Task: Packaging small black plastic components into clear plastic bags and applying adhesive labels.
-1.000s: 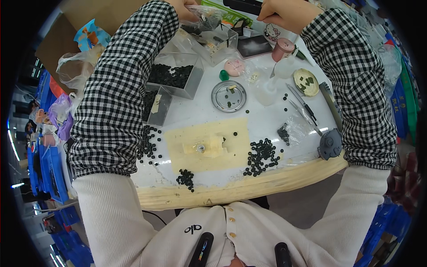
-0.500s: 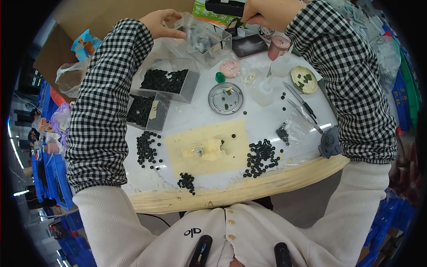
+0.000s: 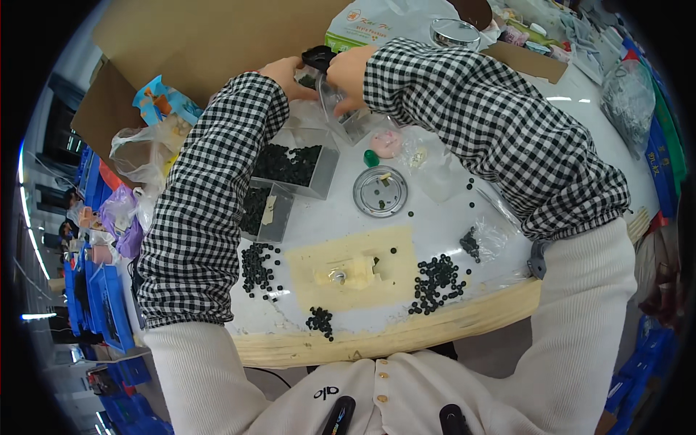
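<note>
At the table's far side my hands are close together over a crumpled clear plastic bag [image 3: 332,100]. My left hand [image 3: 288,77] is closed at the bag's left side, where dark bits show near its fingertips. My right hand [image 3: 351,77] grips the bag from the other side, thumb pointing down. Just above and between them is a black object [image 3: 317,56]; its kind and which hand bears it are hard to see. Under the hands stands a clear plastic box [image 3: 357,125], partly hidden. Nearer, two clear boxes hold black pieces [image 3: 290,165] and more black pieces [image 3: 254,210].
Small black beads lie in piles at left [image 3: 257,268], front [image 3: 320,322] and right [image 3: 438,284]. A yellowish sheet [image 3: 304,272] bears a small silvery part [image 3: 338,276]. Behind it is a round metal dish [image 3: 380,209]. A cardboard box [image 3: 217,36] rises behind my hands. Tweezers [image 3: 500,203] lie right.
My right hand has swung left and nearer, from the far right to beside my left hand; a black object is now between them. The view has shifted, showing a round mirror-like lid at far right.
</note>
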Motion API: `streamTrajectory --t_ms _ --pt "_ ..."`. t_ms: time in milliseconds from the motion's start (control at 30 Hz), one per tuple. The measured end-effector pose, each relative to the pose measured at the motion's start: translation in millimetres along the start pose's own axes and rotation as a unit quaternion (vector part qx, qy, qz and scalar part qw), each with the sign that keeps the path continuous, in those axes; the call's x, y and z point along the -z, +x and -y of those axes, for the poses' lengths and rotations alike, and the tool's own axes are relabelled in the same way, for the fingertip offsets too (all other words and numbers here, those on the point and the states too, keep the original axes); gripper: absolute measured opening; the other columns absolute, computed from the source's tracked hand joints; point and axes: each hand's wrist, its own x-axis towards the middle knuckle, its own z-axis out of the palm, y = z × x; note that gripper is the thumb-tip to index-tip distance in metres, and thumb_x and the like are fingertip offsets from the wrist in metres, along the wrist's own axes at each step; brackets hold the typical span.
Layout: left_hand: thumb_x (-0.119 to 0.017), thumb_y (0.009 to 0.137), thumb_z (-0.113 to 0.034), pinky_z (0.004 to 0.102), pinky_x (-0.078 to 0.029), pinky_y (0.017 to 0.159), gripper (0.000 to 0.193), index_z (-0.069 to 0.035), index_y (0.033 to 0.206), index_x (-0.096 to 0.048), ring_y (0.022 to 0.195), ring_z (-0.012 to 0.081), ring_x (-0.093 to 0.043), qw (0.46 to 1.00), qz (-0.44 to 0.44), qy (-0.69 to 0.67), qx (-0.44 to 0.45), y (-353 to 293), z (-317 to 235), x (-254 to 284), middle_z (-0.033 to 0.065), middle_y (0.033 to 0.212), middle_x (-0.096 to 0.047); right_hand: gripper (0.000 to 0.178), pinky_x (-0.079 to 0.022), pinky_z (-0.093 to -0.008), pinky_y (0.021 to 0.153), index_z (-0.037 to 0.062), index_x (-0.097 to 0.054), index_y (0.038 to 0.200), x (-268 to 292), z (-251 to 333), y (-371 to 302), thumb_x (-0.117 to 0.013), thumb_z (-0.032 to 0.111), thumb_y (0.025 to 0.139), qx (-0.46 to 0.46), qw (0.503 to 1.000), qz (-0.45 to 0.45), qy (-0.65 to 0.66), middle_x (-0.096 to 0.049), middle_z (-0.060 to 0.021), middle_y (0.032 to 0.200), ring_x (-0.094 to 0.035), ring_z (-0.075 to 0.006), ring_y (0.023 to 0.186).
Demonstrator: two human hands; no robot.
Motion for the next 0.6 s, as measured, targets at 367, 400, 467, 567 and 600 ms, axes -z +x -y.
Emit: streamTrajectory --t_ms 367,400,467,567,600 --pt "-0.074 0.081 -0.021 0.0255 -0.051 0.074 0.046 -0.007 0.121 -0.058 0.085 0.0135 -0.063 0.920 -0.071 -0.380 0.066 32.4 17.7 25.2 0.0083 0.105 -0.066 0.015 -0.053 -0.0372 0.070 0.0081 -0.071 0.085 -7.2 -28.9 -0.3 -0.060 0.015 0.078 -0.058 0.987 -0.135 0.068 -0.069 -0.0100 0.080 -0.066 -0.0265 0.077" --pt "-0.073 0.081 -0.021 0.0249 -0.051 0.074 0.045 -0.008 0.121 -0.058 0.085 0.0130 -0.063 0.908 -0.076 -0.406 0.067 31.2 16.1 25.7 0.0075 0.104 -0.066 0.015 -0.053 -0.0368 0.071 0.0082 -0.071 0.086 -7.7 -30.7 -0.7 -0.061 0.016 0.078 -0.063 0.984 -0.144 0.079 -0.069 -0.0096 0.080 -0.067 -0.0261 0.076" --pt "-0.073 0.082 -0.020 0.0241 -0.051 0.072 0.040 -0.008 0.118 -0.059 0.085 0.0115 -0.063 0.893 -0.070 -0.438 0.080 28.8 12.1 26.2 0.0057 0.102 -0.066 0.015 -0.053 -0.0360 0.072 0.0085 -0.071 0.086 -8.7 -33.5 -0.4 -0.062 0.017 0.078 -0.072 0.981 -0.152 0.095 -0.069 -0.0091 0.079 -0.067 -0.0255 0.076" --pt "-0.073 0.082 -0.021 0.0234 -0.051 0.071 0.038 -0.009 0.115 -0.060 0.084 0.0108 -0.062 0.892 -0.050 -0.443 0.076 23.0 6.0 26.3 0.0047 0.099 -0.066 0.016 -0.053 -0.0353 0.072 0.0085 -0.071 0.086 -11.0 -37.4 4.2 -0.062 0.018 0.078 -0.077 0.978 -0.160 0.110 -0.069 -0.0089 0.079 -0.067 -0.0249 0.076" --pt "-0.072 0.083 -0.020 0.0229 -0.050 0.071 0.031 -0.010 0.111 -0.063 0.082 0.0099 -0.061 0.887 -0.042 -0.454 0.076 21.2 4.0 27.0 0.0033 0.096 -0.066 0.016 -0.052 -0.0353 0.071 0.0083 -0.071 0.086 -13.5 -38.1 5.0 -0.063 0.019 0.078 -0.075 0.976 -0.169 0.113 -0.069 -0.0090 0.078 -0.067 -0.0248 0.076"
